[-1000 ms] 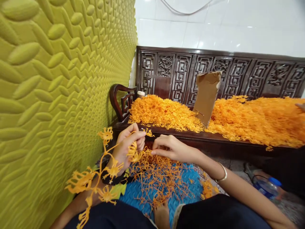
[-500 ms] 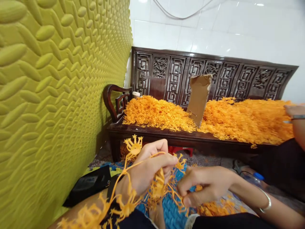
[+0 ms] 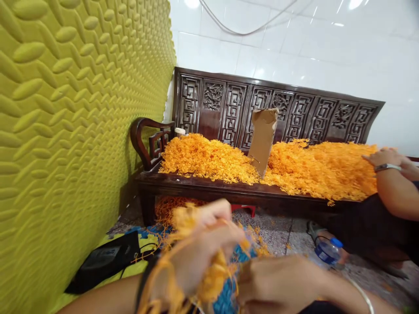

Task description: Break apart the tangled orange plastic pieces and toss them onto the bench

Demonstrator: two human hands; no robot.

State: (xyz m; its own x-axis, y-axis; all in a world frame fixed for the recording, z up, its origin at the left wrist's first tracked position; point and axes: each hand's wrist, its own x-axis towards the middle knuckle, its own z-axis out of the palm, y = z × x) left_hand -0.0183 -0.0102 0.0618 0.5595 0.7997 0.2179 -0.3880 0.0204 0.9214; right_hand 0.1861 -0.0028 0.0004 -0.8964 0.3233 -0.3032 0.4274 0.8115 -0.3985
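My left hand is closed round a bunch of orange plastic flower sprigs low in the picture, blurred by motion. Strands of the same orange plastic trail down over my left wrist. My right hand sits just right of it, fingers curled and touching the sprigs, also blurred. Beneath the hands shows a blue mat.
A carved dark wooden bench carries a big heap of orange plastic flowers with a cardboard piece standing in it. Another person's arm with a wristwatch reaches onto the heap at right. Green padded wall left; black pouch and water bottle on the floor.
The camera has tilted upward, so my hands sit lower in view and are blurred. The other person's arm has come further into view at the right.
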